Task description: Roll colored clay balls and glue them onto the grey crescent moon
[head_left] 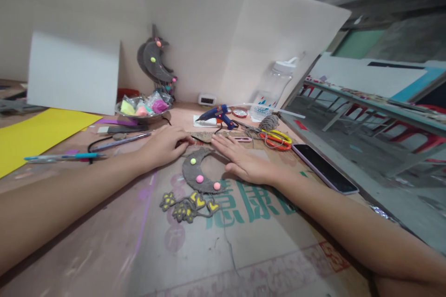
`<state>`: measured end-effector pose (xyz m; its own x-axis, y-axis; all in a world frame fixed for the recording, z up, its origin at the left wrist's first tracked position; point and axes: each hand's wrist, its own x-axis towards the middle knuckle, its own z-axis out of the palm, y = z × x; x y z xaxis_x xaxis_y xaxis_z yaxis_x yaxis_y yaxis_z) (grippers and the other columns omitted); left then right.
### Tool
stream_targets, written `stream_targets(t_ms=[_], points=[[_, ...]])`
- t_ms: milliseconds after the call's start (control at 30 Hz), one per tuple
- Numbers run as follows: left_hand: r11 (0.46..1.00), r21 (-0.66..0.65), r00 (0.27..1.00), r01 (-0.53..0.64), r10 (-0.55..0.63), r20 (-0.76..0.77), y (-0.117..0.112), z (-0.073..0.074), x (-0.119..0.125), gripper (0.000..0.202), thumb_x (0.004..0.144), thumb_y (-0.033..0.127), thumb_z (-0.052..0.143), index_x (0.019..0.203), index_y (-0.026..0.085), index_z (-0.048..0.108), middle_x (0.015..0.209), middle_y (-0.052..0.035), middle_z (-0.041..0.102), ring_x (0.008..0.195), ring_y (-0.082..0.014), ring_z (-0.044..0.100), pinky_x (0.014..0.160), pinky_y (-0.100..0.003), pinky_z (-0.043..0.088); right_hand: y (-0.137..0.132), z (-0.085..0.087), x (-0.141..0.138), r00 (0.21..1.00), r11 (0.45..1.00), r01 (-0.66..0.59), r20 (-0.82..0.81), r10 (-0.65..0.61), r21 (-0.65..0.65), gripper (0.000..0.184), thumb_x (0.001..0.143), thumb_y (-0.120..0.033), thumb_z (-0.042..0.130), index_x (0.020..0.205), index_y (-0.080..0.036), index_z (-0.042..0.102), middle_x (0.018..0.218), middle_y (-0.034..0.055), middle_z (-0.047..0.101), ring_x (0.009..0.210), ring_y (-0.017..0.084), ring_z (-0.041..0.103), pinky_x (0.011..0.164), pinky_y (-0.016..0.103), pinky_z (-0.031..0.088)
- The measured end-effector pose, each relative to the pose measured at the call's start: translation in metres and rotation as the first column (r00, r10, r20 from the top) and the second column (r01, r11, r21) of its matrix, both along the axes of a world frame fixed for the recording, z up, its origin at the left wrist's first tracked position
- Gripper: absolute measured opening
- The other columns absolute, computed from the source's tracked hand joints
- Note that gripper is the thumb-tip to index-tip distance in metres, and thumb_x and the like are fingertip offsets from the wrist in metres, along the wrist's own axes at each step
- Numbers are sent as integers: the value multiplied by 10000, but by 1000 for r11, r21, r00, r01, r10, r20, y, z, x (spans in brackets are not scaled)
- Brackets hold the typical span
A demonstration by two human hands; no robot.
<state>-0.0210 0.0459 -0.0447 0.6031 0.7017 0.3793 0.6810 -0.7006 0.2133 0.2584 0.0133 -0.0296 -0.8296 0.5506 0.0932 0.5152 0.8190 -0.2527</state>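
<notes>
A grey crescent moon with yellow and pink balls on it lies flat on the printed board. Below it are grey flower and heart charms with yellow centres, joined by cord. My left hand rests palm down at the moon's upper left, fingers loosely bent and thumb apart, with no held thing visible. At the moon's upper right, my right hand lies flat with fingers stretched out, holding nothing. Between the fingertips of both hands a thin dark strip shows; whether either touches it is unclear.
Behind the hands stand a blue glue gun, orange-yellow scissors, grey yarn and a water bottle. A phone lies right. To the left are pens, yellow sheet, a clay bowl; another moon hangs behind.
</notes>
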Motion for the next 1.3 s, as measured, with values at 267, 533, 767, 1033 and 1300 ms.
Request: stream_targets(t_ms=[267, 533, 767, 1033, 1300], points=[[1000, 18, 1000, 13, -14, 13, 4, -3, -1, 229, 870, 263, 478, 965, 209, 679, 934, -45, 688, 895, -205, 598, 843, -349, 405, -11, 2, 1, 998, 998, -63, 26, 64, -8, 708, 948, -560, 291, 1518, -214, 53, 1585, 82, 76, 1459, 231, 9, 1176, 499, 34], [1000, 26, 1000, 0, 0, -3, 1, -1, 0, 244, 869, 237, 468, 995, 222, 676, 963, -38, 693, 911, -210, 595, 822, -344, 396, -1, 0, -5, 1000, 1000, 6, -15, -6, 9, 617, 981, -508, 190, 1517, -238, 49, 1589, 48, 69, 1460, 200, 3, 1178, 486, -12], [1000, 15, 1000, -4, 4, 5, 0, 0, 0, 238, 868, 233, 472, 981, 213, 681, 942, -48, 681, 894, -201, 592, 811, -337, 407, -10, 5, 7, 999, 1000, 16, 38, -16, -6, 645, 970, -518, 262, 1517, -228, 82, 1587, 70, 63, 1459, 230, 7, 1173, 511, 28], [1000, 16, 1000, 0, 0, 11, 0, -1, 1, 231, 865, 221, 478, 983, 211, 677, 964, -41, 687, 920, -205, 593, 826, -346, 402, -2, -1, -13, 999, 998, -53, 5, 53, 24, 639, 976, -510, 238, 1517, -220, 61, 1588, 60, 55, 1459, 204, 1, 1179, 484, 6], [1000, 19, 1000, -12, 12, 21, 0, -2, 1, 217, 870, 232, 483, 957, 222, 682, 936, -39, 679, 910, -205, 590, 835, -353, 401, -11, 5, 10, 999, 1000, 20, 34, -20, -23, 654, 963, -520, 292, 1516, -219, 112, 1585, 61, 78, 1459, 232, 19, 1179, 498, 39]])
